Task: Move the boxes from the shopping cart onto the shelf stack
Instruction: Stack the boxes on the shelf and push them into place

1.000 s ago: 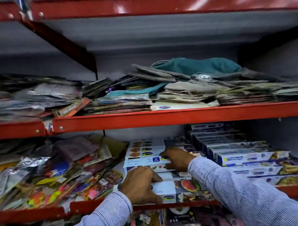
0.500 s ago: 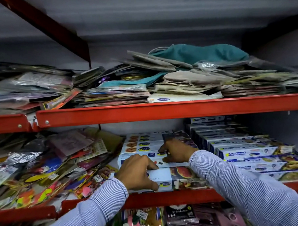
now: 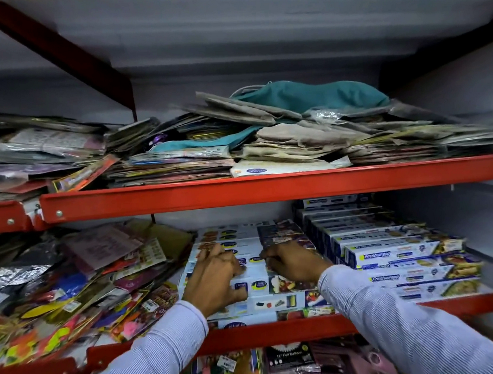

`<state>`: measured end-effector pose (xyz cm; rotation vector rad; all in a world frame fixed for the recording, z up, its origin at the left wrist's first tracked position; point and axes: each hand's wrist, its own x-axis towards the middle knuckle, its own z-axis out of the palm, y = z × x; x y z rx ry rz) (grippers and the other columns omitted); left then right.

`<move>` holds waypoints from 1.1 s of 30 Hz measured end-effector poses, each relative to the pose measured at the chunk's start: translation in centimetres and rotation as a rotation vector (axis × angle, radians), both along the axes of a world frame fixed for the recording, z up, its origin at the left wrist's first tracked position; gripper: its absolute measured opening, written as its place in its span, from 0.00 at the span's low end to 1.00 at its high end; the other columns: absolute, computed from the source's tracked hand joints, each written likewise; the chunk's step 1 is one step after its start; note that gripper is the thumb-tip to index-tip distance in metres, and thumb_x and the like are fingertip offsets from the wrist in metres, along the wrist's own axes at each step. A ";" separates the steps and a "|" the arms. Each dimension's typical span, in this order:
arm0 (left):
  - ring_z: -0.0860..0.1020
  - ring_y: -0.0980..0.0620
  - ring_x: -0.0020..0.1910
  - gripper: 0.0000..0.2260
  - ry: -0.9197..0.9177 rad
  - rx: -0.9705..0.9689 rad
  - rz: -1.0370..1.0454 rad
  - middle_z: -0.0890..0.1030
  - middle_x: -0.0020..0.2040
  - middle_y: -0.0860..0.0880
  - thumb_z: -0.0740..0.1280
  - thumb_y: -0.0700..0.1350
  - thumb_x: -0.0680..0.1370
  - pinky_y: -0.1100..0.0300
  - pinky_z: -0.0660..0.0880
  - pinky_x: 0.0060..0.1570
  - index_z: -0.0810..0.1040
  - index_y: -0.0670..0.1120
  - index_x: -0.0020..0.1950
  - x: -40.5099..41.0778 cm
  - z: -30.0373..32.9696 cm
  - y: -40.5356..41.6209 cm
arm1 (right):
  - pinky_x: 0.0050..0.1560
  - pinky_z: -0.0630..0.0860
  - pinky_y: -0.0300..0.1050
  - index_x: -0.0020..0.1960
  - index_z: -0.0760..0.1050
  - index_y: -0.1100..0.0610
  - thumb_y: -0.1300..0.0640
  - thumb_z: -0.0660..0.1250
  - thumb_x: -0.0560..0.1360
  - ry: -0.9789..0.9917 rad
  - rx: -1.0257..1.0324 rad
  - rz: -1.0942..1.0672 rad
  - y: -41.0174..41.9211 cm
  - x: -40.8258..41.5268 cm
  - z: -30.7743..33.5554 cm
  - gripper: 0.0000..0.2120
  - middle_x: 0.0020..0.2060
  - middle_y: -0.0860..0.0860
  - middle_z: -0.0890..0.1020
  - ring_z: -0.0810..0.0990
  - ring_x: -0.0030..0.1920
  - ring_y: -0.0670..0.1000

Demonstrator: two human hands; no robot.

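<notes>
Flat white boxes with food pictures point(image 3: 273, 301) lie stacked in the middle of the lower shelf point(image 3: 274, 334). My left hand point(image 3: 215, 276) lies over the upper boxes, fingers reaching back and thumb hooked on a box's front edge. My right hand point(image 3: 295, 264) sits beside it to the right, with curled fingers pressing on the same layer of boxes. Both sleeves are striped pale blue. No shopping cart is in view.
A taller stack of blue-and-white wrap boxes point(image 3: 389, 255) stands right of my hands. Loose colourful packets point(image 3: 74, 284) are heaped to the left. The upper shelf point(image 3: 268, 187) holds piled paper bags and a teal cloth point(image 3: 306, 95). More packets hang below.
My left hand has slid from the front box up and further back onto the stack, closer to my right hand. The view has tilted upward a little.
</notes>
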<state>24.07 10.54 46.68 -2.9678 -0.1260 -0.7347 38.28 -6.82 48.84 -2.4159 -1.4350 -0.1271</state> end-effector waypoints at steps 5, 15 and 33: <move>0.70 0.48 0.68 0.25 -0.019 -0.101 -0.056 0.75 0.71 0.51 0.67 0.63 0.74 0.50 0.68 0.68 0.78 0.53 0.68 0.2 -1.6 0.5 | 0.51 0.76 0.44 0.67 0.74 0.53 0.48 0.52 0.83 -0.155 0.207 -0.001 -1.1 -0.9 -3.0 0.19 0.59 0.53 0.83 0.82 0.56 0.55; 0.70 0.52 0.72 0.26 -0.088 -0.194 -0.131 0.75 0.72 0.52 0.67 0.64 0.77 0.54 0.65 0.73 0.75 0.53 0.70 0.5 -2.9 0.6 | 0.45 0.71 0.39 0.62 0.74 0.52 0.45 0.46 0.84 -0.315 0.280 -0.001 -1.3 -0.7 -3.9 0.21 0.55 0.50 0.84 0.82 0.51 0.53; 0.48 0.37 0.80 0.34 -0.303 0.224 0.073 0.49 0.82 0.41 0.50 0.64 0.82 0.26 0.40 0.72 0.51 0.43 0.80 0.7 -9.0 2.4 | 0.80 0.48 0.61 0.81 0.48 0.54 0.44 0.46 0.83 -0.522 0.357 -0.343 -1.4 -0.9 -10.8 0.30 0.82 0.50 0.50 0.50 0.82 0.52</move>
